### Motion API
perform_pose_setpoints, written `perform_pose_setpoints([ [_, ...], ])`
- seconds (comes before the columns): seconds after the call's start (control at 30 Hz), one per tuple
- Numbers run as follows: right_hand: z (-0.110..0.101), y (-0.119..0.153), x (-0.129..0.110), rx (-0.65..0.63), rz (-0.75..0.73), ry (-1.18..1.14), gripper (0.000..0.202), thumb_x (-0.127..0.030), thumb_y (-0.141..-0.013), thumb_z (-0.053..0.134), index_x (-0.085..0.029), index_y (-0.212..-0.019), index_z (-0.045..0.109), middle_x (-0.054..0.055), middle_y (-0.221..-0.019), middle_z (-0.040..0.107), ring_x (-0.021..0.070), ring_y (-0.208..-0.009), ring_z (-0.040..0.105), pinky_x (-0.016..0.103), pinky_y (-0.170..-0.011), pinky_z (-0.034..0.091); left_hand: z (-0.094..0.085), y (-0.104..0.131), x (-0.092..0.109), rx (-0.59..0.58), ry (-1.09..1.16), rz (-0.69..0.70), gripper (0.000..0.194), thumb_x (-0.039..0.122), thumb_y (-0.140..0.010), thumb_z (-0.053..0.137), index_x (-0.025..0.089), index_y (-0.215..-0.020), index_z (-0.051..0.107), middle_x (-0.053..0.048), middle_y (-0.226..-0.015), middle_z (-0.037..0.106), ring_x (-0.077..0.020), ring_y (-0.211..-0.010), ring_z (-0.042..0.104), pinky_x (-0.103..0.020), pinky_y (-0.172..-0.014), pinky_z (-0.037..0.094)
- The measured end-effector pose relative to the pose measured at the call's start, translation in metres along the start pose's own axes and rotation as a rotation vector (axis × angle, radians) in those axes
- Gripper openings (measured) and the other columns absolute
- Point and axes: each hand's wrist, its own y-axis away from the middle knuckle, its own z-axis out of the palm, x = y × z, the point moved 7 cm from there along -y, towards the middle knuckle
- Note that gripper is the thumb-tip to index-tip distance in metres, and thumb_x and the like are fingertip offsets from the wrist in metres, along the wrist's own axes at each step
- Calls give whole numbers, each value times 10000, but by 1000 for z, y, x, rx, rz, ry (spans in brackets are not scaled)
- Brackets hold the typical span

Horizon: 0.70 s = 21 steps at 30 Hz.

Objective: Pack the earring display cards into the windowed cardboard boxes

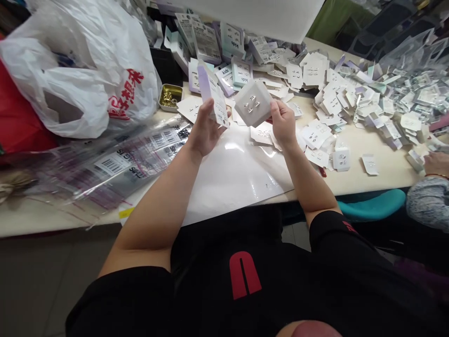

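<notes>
My left hand [206, 128] is closed around a small box [213, 96] with lilac and white sides, held upright and tilted, its printed side towards me. In my right hand [283, 122] a white earring card [253, 104] is gripped by its right edge. Several small metallic pieces show in the middle of the card. Both hands are above a glossy white sheet [238, 173] on the table, with the box and card close together but apart. More earring cards [317, 134] lie beyond and beside my right forearm.
Stacked boxes marked "kids" [242, 71] stand at the back. Loose cards [382, 105] are heaped to the right, near a co-worker's hand [437, 164]. On the left are a white plastic bag [87, 61], clear printed bags [115, 164] and a gold tin [170, 97] of small pieces.
</notes>
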Motion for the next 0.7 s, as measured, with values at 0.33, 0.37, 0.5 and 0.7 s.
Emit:
perform_pose_setpoints([
  [0.33, 61, 25, 33, 160, 68, -675, 635, -872, -923, 628, -258, -1047, 731, 48, -1017, 784, 223, -1080, 781, 403, -1010, 651, -9, -9, 6, -78, 57, 184, 841, 942, -645, 636, 364, -1255, 591, 7, -1492, 712, -417, -1691, 263, -627, -1330, 468],
  [0.37, 63, 25, 36, 149, 70, -704, 625, -864, -905, 653, -255, -1024, 729, 46, -1025, 784, 212, -1061, 782, 388, -1006, 651, -13, -14, 2, -87, 54, 196, 806, 941, -681, 602, 382, -1262, 606, 19, -1493, 715, -412, -1672, 302, -636, -1341, 452],
  [0.5, 66, 26, 30, 72, 33, -731, 636, -847, -843, 733, -255, -1078, 739, 39, -1066, 790, 216, -1058, 782, 383, -1001, 652, -19, -21, -9, -122, 30, 249, 656, 868, -832, 586, 373, -1255, 657, 29, -1453, 741, -386, -1615, 420, -625, -1374, 414],
  [0.7, 56, 33, 14, 135, -99, -580, 661, -840, -867, 740, -247, -1158, 725, 54, -1165, 803, 276, -1160, 764, 455, -1071, 622, 12, -5, -12, -253, -162, 289, 873, 937, -808, 689, 221, -1306, 654, -130, -1331, 751, -460, -1615, 463, -599, -1234, 555],
])
